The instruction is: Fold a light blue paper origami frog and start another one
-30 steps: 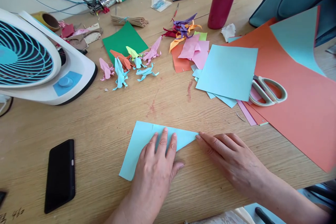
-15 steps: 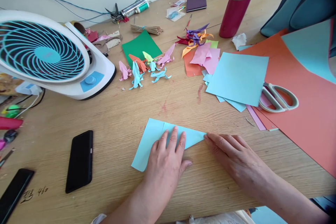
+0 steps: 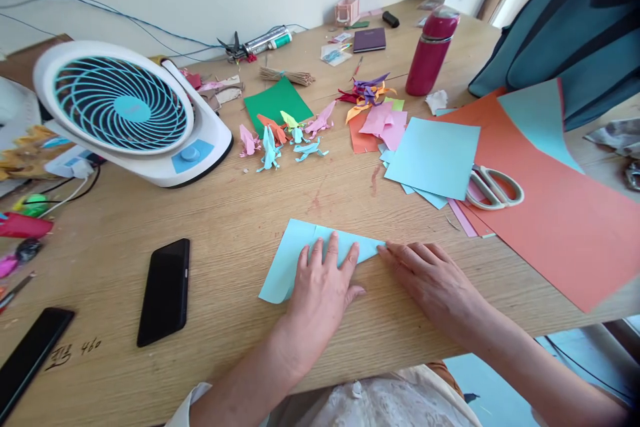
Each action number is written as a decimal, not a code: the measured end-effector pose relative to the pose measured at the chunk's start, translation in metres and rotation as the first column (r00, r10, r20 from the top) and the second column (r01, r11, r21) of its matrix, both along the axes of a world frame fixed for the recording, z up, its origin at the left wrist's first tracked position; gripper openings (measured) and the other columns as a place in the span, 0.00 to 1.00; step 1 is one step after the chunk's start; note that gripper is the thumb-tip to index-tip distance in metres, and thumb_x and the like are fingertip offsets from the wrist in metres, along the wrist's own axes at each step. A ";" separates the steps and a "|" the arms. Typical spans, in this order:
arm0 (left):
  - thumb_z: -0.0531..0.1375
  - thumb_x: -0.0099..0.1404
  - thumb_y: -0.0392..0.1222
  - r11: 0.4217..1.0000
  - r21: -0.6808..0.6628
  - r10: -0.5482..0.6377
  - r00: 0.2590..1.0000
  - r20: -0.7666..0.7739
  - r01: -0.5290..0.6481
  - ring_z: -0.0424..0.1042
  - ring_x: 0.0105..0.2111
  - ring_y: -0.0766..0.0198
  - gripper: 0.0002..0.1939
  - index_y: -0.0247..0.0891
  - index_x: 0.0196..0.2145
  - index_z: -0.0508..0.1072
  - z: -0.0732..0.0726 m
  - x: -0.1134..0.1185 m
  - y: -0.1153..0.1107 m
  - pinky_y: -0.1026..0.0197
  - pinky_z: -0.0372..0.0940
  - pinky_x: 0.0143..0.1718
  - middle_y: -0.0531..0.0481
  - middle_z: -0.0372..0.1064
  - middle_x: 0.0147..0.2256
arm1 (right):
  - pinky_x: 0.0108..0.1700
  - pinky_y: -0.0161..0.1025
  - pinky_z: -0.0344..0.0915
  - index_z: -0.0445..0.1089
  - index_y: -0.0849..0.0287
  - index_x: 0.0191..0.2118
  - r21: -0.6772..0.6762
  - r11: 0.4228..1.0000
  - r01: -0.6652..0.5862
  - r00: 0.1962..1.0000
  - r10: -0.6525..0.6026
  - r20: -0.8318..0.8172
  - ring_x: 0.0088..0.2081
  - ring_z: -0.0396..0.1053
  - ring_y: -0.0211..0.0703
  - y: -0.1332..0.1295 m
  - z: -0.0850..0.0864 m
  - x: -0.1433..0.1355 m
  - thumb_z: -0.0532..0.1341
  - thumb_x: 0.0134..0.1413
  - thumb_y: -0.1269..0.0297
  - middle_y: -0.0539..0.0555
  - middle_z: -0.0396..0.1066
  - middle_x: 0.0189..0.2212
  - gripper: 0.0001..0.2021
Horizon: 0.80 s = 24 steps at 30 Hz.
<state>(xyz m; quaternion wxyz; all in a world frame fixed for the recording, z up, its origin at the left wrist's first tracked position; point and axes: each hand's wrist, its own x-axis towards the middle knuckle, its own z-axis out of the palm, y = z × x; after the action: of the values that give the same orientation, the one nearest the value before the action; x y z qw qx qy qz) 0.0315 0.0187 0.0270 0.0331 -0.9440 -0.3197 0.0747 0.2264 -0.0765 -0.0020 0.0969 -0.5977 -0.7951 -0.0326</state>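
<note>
A light blue sheet of paper [image 3: 286, 257], folded so that it narrows to a point on the right, lies on the wooden table in front of me. My left hand [image 3: 320, 280] rests on it with fingers spread flat, hiding its lower middle. At the pointed right end, my right hand [image 3: 425, 277] has its fingers pressed together on the tip. Farther back stand several small folded paper figures [image 3: 270, 150] in blue, pink, orange and green. To the right, a pile of light blue square sheets [image 3: 433, 157] lies partly under scissors [image 3: 495, 188].
A white fan [image 3: 133, 110] stands at the left, with two black phones, one of them a phone [image 3: 164, 292] nearer me. Orange paper [image 3: 560, 213] covers the right side. Behind are a red bottle [image 3: 433, 53], a green sheet [image 3: 285, 101] and a teal bag [image 3: 555, 40].
The camera view has shifted, showing more of the wall and of the table's right side. Both hands stay on the folded paper in much the same pose.
</note>
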 end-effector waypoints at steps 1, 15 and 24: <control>0.59 0.63 0.57 1.000 0.007 0.010 1.000 0.004 -0.010 0.61 0.58 0.42 0.34 0.48 0.64 0.58 -0.002 0.000 -0.002 0.41 0.59 0.57 0.39 0.56 0.63 | 0.44 0.48 0.63 0.62 0.68 0.58 0.000 1.000 0.016 1.000 -0.016 0.006 0.43 0.64 0.51 0.000 0.000 -0.001 0.53 0.56 0.76 0.62 0.67 0.51 0.23; 0.60 0.62 0.57 0.995 -0.060 -0.072 0.990 0.120 0.080 0.57 0.63 0.49 0.39 0.27 0.63 0.58 -0.012 0.006 -0.004 0.49 0.57 0.61 0.32 0.54 0.63 | 0.42 0.45 0.62 0.64 0.68 0.56 0.040 0.995 0.087 0.993 -0.090 0.073 0.40 0.63 0.49 0.000 0.003 -0.011 0.57 0.56 0.74 0.61 0.69 0.44 0.21; 0.57 0.61 0.64 0.997 0.016 -0.071 0.994 0.086 0.070 0.56 0.63 0.43 0.42 0.46 0.67 0.51 -0.015 0.006 -0.013 0.43 0.58 0.58 0.32 0.52 0.64 | 0.43 0.45 0.60 0.65 0.69 0.54 0.032 0.998 0.058 0.995 -0.061 0.084 0.42 0.63 0.50 0.000 0.004 -0.010 0.57 0.58 0.73 0.63 0.69 0.46 0.18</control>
<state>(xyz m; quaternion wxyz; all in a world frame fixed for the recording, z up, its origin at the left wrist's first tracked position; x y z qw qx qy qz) 0.0375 0.0056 0.0121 0.0279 -0.9567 -0.2880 0.0306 0.2163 -0.0767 0.0024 0.0707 -0.6178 -0.7798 -0.0725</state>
